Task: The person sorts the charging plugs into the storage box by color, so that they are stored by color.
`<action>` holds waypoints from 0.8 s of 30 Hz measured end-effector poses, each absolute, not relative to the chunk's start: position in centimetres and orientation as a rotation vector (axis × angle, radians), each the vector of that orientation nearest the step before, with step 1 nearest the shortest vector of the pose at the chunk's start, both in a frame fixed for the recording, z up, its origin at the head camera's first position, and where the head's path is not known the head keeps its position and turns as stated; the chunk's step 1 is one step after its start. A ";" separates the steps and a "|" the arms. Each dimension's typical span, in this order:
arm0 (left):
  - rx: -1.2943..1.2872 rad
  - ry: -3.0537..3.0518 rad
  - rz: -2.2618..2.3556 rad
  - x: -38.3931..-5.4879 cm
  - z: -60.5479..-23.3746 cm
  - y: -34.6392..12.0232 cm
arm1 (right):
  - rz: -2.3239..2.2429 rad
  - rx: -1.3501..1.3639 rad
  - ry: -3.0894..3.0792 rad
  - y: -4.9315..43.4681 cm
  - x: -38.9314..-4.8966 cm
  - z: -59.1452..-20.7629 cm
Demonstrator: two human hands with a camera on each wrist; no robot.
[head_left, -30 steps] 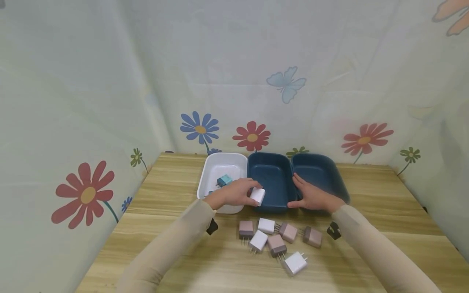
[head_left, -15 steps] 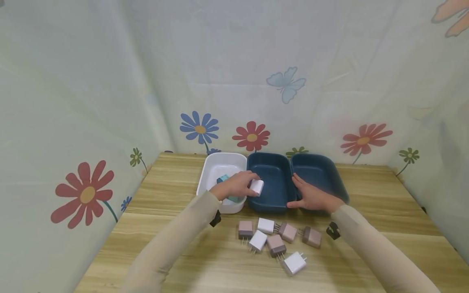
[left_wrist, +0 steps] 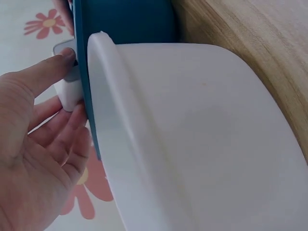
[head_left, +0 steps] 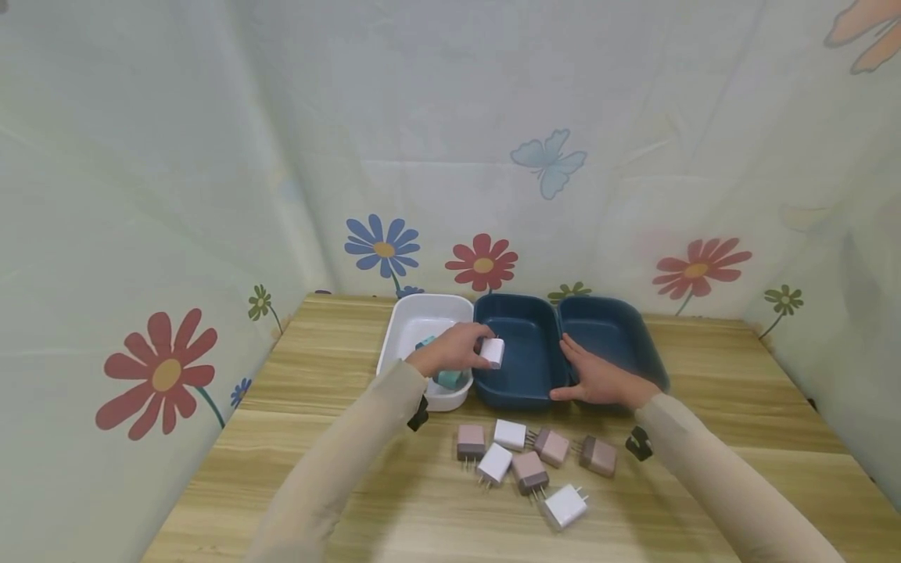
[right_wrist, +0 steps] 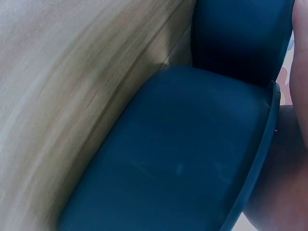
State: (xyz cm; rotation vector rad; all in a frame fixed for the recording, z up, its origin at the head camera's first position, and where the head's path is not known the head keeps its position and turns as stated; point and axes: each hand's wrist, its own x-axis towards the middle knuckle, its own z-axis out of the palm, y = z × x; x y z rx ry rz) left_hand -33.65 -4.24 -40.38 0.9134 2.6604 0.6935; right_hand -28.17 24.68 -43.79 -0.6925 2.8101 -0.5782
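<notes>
My left hand (head_left: 456, 349) pinches a white plug-in charger (head_left: 492, 353) between thumb and fingers, prongs upward, over the left side of the middle blue bin (head_left: 522, 402). In the left wrist view the thumb lies on the charger (left_wrist: 70, 94) just beyond the blue rim. My right hand (head_left: 600, 377) rests with extended fingers on the adjoining rims of the middle bin and the right blue bin (head_left: 651, 344); its thumb touches the middle bin's front corner. Only part of this hand (right_wrist: 301, 72) shows in the right wrist view.
To the left stands a white bin (head_left: 394, 336) with teal chargers (head_left: 449, 378), partly covered by my left hand. On the wooden table (head_left: 338, 336) in front lie several pink chargers (head_left: 470, 439) and three white chargers (head_left: 565, 506). A flowered curtain (head_left: 450, 195) hangs behind.
My left hand has moved slightly farther back with the white charger, tipping it so its prongs point upward. More of the front teal charger shows. The right hand stays in place.
</notes>
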 end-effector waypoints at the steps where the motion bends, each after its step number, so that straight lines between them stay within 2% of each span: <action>1: 0.910 2.668 0.705 -33.8 -40.5 -4.3 | -0.576 -0.690 2.811 24.7 -28.2 -43.8; 24: 0.768 2.691 0.920 -35.6 -41.8 -3.9 | -0.563 -0.653 2.810 24.7 -28.2 -43.8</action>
